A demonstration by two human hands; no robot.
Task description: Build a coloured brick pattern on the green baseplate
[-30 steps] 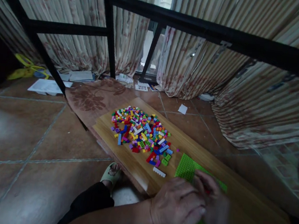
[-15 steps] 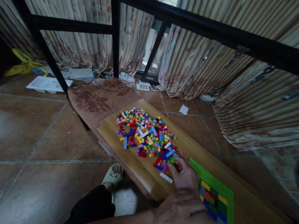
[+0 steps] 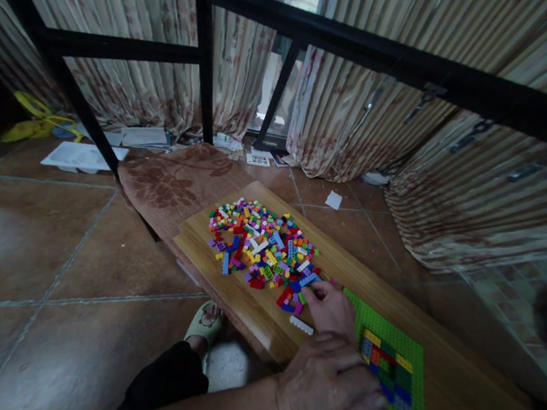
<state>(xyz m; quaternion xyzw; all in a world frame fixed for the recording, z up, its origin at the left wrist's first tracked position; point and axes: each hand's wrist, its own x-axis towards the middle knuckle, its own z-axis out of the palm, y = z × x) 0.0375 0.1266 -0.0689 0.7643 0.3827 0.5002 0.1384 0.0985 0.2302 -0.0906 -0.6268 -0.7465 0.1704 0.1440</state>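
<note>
Many small coloured bricks (image 3: 271,256) lie in a loose heap on the wooden table (image 3: 368,285). At the heap's near right end is my right hand (image 3: 333,310), its thumb and forefinger brought together among the bricks; what they pinch is too small to make out. My left hand (image 3: 330,388) lies over my right wrist with its fingers wrapped round it. Partly behind my right arm is a green baseplate (image 3: 418,385), bearing a square of yellow, blue, green and red bricks (image 3: 387,368). A long white brick (image 3: 301,325) rests left of my right hand.
A brown patterned cloth (image 3: 170,181) covers the surface beyond the table's far left end. Black metal bars (image 3: 376,40) cross in front of curtains. On the tiled floor are a white tray (image 3: 83,157), papers and my slippered foot (image 3: 205,324).
The whole view has shifted slightly. My right hand has drawn its fingertips closer together at the heap's edge. My left hand stays on my right wrist.
</note>
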